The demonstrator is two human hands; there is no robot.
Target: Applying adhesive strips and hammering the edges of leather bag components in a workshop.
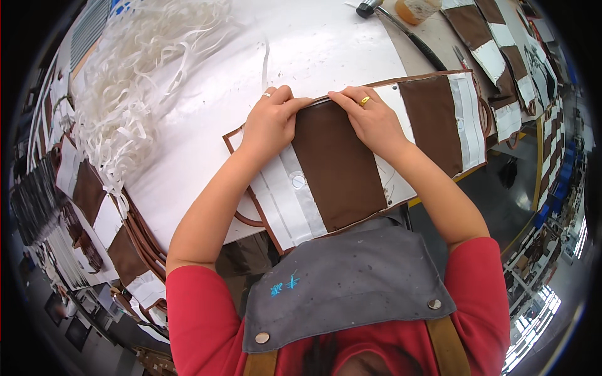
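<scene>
A long bag panel (338,166), flat, with brown fabric sections, white sections and brown trim, lies slantwise across the near edge of the table. My left hand (269,122) is closed on its far edge, thumb reaching right along the trim. A short way to the right, my right hand (375,120) pinches the same edge, its fingertips pointing toward the left thumb. Between the two hands a dark stretch of edge shows. A round metal snap (298,180) sits on the panel's left white section. A thin white strip (266,59) lies just beyond my left hand.
A big tangled heap of white strips (135,94) covers the table's far left. A hammer (407,32) and a jar of amber stuff (416,9) are at the far right. More brown-and-white panels (480,41) lie beyond; others hang at the left (128,254).
</scene>
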